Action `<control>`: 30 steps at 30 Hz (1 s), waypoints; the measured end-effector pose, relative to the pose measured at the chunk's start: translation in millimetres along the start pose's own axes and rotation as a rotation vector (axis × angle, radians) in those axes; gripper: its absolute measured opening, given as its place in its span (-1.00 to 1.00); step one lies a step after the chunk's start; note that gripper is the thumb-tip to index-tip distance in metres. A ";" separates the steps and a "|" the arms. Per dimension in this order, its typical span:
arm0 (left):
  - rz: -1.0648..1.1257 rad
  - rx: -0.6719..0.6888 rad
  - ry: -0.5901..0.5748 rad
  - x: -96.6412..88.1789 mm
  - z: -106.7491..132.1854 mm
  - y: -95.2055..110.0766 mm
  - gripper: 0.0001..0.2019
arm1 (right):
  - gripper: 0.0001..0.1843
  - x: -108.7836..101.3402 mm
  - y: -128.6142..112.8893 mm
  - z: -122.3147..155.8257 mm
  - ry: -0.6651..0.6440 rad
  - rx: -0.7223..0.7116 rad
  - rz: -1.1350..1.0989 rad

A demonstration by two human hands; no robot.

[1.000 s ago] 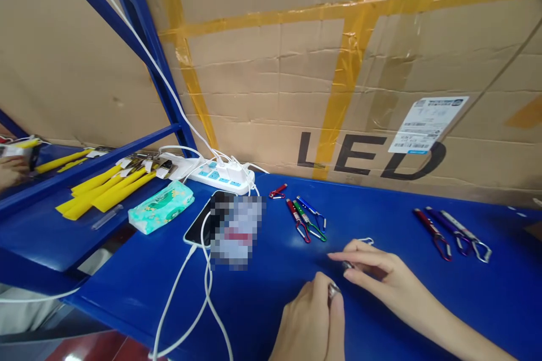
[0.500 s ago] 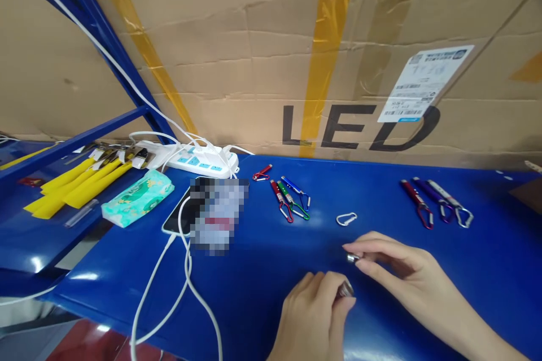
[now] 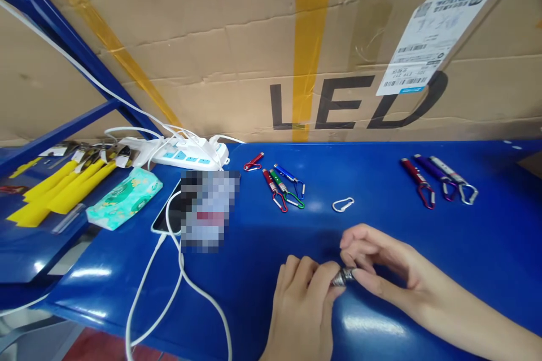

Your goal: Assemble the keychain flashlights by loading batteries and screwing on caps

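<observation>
My left hand (image 3: 302, 299) and my right hand (image 3: 376, 262) meet low in the middle of the blue table (image 3: 486, 237). Both pinch a small silver metal part (image 3: 344, 276), a keychain flashlight piece, between their fingertips. A loose silver carabiner (image 3: 342, 204) lies just beyond my right hand. Farther back lie three small keychain flashlights (image 3: 283, 186) in red, green and blue, with a red carabiner (image 3: 253, 162) beside them. At the right lie three more flashlights (image 3: 438, 180) with carabiners on.
A phone (image 3: 169, 214) with white cables (image 3: 169, 287) lies left of centre, behind it a white power strip (image 3: 182, 152). A green tissue pack (image 3: 125, 198) and yellow-handled tools (image 3: 55, 183) sit on the left. A big cardboard box marked LED (image 3: 355, 101) stands behind the table.
My hands came together: the two silver pieces held apart earlier now touch between my fingertips. The view has tilted downward and moved closer to the table.
</observation>
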State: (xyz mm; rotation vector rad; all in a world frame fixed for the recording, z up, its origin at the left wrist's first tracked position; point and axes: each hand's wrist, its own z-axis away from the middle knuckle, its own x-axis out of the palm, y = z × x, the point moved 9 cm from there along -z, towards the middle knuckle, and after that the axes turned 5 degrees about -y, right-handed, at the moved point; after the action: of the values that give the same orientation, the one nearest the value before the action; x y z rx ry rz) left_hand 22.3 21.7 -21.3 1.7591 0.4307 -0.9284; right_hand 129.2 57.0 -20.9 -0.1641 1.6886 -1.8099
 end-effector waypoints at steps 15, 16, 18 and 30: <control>0.027 -0.019 -0.024 2.2 2.6 -5.0 -0.73 | -0.71 9.4 3.7 -5.3 -0.173 0.035 -0.328; 0.042 -0.007 -0.028 2.2 2.6 -4.2 -0.73 | -0.70 11.0 3.1 -5.0 -0.188 0.031 -0.352; 0.047 0.004 -0.029 1.8 2.5 -3.5 -0.73 | -0.68 14.8 2.8 -5.0 -0.218 0.022 -0.376; -0.026 0.224 0.045 -7.8 3.4 17.7 -0.66 | -0.64 12.6 20.5 -5.4 -0.227 0.132 -0.261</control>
State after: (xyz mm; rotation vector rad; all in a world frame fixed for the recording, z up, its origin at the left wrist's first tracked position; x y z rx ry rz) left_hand 27.9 13.0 -4.6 1.9849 0.3908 -0.9876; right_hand 124.2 55.8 -45.0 -0.5331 1.4367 -1.9993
